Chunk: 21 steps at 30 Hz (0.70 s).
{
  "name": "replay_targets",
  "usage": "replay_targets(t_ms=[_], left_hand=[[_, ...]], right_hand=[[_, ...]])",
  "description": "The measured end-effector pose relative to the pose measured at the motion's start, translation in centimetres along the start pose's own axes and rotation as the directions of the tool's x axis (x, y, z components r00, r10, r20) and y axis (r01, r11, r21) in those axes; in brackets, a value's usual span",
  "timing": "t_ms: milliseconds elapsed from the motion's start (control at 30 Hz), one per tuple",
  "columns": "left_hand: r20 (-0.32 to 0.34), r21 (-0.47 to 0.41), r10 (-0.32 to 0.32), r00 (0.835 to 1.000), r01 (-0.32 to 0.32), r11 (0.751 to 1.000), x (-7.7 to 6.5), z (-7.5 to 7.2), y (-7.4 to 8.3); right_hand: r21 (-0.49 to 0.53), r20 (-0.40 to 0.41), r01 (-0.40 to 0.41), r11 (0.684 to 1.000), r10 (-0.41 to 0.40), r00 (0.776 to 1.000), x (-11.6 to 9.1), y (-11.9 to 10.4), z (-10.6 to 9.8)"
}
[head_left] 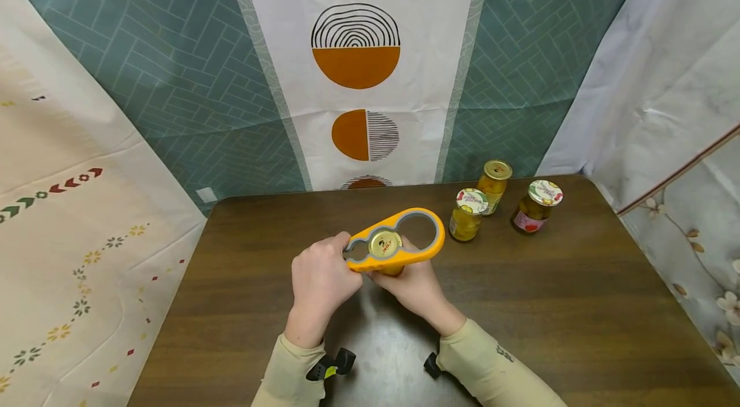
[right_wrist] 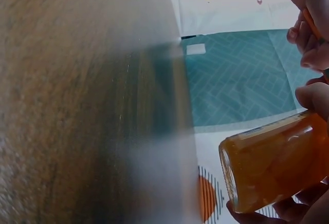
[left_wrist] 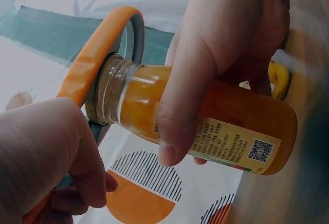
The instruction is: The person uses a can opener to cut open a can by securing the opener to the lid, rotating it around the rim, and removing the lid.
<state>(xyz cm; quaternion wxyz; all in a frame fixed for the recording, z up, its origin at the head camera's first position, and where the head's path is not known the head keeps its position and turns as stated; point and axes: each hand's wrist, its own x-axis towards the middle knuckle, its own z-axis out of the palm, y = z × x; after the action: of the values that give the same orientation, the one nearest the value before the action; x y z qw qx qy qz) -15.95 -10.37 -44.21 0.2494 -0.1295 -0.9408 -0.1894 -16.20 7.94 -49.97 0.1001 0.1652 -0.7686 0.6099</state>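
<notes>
My left hand [head_left: 324, 272] grips the handle end of an orange jar opener [head_left: 424, 254] with grey-lined round openings. Its middle opening sits around the gold lid [head_left: 385, 243] of a glass jar. In the left wrist view the jar [left_wrist: 231, 116] shows orange contents and a cream label with a printed code. My right hand [head_left: 417, 288] holds this jar around its body, thumb across the front. The right wrist view shows the jar's base [right_wrist: 229, 178] held off the tabletop, with fingers beneath it. The opener's larger end ring reaches out to the right of the lid.
Three more lidded jars stand at the back right of the dark wooden table [head_left: 243, 304]: one with a patterned lid [head_left: 472, 201], one with a gold lid [head_left: 498, 169], and a darker jar [head_left: 528, 214] with a pink label. Patterned cloths hang behind and at both sides.
</notes>
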Motion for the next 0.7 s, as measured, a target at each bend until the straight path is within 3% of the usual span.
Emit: replay_targets(t_ms=[300, 700], left_hand=[[-0.006, -0.017, -0.019, 1.000, 0.019, 1.000, 0.2, -0.4, -0.4], [-0.006, -0.020, -0.097, 0.995, 0.097, 0.995, 0.4, -1.6, -1.5]], right_hand=[[-0.019, 0.022, -0.017, 1.000, 0.018, 1.000, 0.2, 1.4, -0.2], [-0.206, -0.012, -0.106, 0.973, 0.105, 0.994, 0.3, 1.4, -0.6]])
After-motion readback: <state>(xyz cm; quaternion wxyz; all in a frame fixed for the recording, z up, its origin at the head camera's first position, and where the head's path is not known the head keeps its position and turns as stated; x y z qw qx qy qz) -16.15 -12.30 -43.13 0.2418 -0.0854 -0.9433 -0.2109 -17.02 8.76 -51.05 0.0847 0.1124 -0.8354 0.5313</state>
